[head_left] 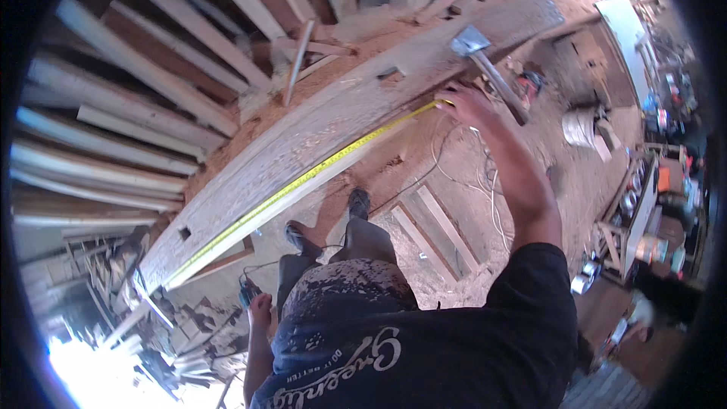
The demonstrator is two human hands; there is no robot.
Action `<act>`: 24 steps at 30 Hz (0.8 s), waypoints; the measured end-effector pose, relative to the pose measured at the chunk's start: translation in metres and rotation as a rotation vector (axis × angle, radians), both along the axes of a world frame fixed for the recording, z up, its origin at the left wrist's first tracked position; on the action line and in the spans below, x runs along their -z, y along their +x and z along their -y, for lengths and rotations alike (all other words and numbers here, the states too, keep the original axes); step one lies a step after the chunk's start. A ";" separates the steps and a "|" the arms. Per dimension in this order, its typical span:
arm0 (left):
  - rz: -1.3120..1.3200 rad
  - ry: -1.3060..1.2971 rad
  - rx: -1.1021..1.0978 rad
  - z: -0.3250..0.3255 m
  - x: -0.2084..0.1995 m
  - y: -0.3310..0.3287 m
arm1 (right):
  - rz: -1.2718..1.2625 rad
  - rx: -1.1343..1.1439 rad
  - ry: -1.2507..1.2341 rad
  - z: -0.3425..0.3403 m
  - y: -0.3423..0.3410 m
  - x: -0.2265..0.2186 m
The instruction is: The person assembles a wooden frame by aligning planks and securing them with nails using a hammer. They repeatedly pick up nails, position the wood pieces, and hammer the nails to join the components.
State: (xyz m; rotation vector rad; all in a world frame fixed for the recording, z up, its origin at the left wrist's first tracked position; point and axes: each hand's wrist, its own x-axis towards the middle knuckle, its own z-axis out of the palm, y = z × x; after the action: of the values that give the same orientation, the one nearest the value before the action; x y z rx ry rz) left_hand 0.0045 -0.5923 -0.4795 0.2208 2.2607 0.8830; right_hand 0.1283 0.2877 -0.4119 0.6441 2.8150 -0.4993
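Note:
A long, weathered wooden plank [326, 132] with small rectangular slots runs diagonally in front of me, from lower left to upper right. Along its near side stretches the yellow blade of a tape measure [333, 159]. My right hand [468, 106] is closed on the right end of the tape, by the plank's near edge. Beside that hand, a wooden-handled tool with a broad metal head [471, 42] rests with its head on the plank. My left hand [260, 307] is low by my left leg, its fingers curled. Next to it shows a dark, greenish object [247, 288]; whether I hold it is unclear.
Many boards [151, 98] lie behind the plank at the left, with sawdust around them. Two short wood strips [435, 231] and a white cord [496, 204] lie on the floor near my feet. A whitish bucket [579, 129] stands at the right. Wood scraps [201, 329] cover the lower left.

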 end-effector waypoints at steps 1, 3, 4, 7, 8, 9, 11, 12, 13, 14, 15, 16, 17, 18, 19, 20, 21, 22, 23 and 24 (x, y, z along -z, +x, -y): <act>0.126 -0.176 -0.065 -0.006 0.000 -0.003 | 0.017 -0.037 0.027 0.015 -0.006 -0.012; 0.119 -0.162 -0.183 -0.040 -0.014 -0.002 | 0.037 -0.153 0.086 0.047 -0.010 -0.019; 0.172 -0.109 -0.250 -0.023 -0.004 0.001 | 0.033 -0.239 0.100 0.068 -0.014 -0.019; 0.193 -0.257 -0.150 -0.005 0.027 -0.001 | 0.071 -0.212 -0.163 0.162 -0.033 -0.025; 0.264 -0.266 -0.232 -0.020 0.028 -0.002 | 0.146 -0.141 -0.339 0.195 -0.041 -0.040; 0.286 -0.223 -0.249 -0.034 0.026 -0.010 | 0.111 -0.199 -0.317 0.220 -0.037 -0.019; 0.331 -0.134 -0.317 -0.048 0.024 -0.012 | 0.104 -0.270 -0.375 0.267 -0.044 -0.004; 0.351 -0.090 -0.346 -0.045 0.023 -0.013 | 0.133 -0.260 -0.451 0.294 -0.052 -0.015; 0.364 -0.056 -0.302 -0.037 0.029 -0.008 | 0.127 -0.286 -0.488 0.315 -0.059 -0.016; 0.374 -0.027 -0.270 -0.023 0.047 0.000 | 0.125 -0.322 -0.531 0.336 -0.068 -0.014; 0.390 0.010 -0.214 -0.023 0.050 0.000 | 0.127 -0.336 -0.564 0.353 -0.073 -0.011; 0.366 -0.027 -0.206 -0.019 0.048 0.005 | 0.122 -0.338 -0.567 0.369 -0.077 -0.009; 0.341 -0.055 -0.171 -0.036 0.030 -0.007 | 0.110 -0.315 -0.557 0.382 -0.082 -0.006; 0.316 -0.091 -0.141 -0.053 0.000 -0.019 | 0.099 -0.295 -0.555 0.393 -0.088 -0.005; 0.266 -0.074 -0.118 -0.059 -0.021 -0.025 | 0.089 -0.284 -0.569 0.405 -0.095 -0.005; 0.219 -0.057 -0.093 -0.064 -0.040 -0.030 | 0.031 -0.282 -0.573 0.414 -0.103 -0.006; 0.176 -0.041 -0.067 -0.070 -0.058 -0.034 | -0.024 -0.278 -0.578 0.421 -0.109 -0.007; 0.167 0.047 -0.060 -0.078 -0.080 -0.039 | -0.078 -0.270 -0.581 0.428 -0.115 -0.009; 0.157 0.138 -0.055 -0.086 -0.104 -0.045 | 0.017 -0.213 -0.611 0.435 -0.129 -0.028; 0.144 0.227 -0.051 -0.092 -0.129 -0.050 | 0.054 -0.210 -0.604 0.440 -0.143 -0.051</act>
State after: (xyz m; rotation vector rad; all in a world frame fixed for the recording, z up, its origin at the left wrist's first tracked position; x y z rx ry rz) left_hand -0.0459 -0.4998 -0.3502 0.1952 2.0407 1.1467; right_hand -0.0150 -0.1524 -0.3606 0.2286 2.4383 -1.1907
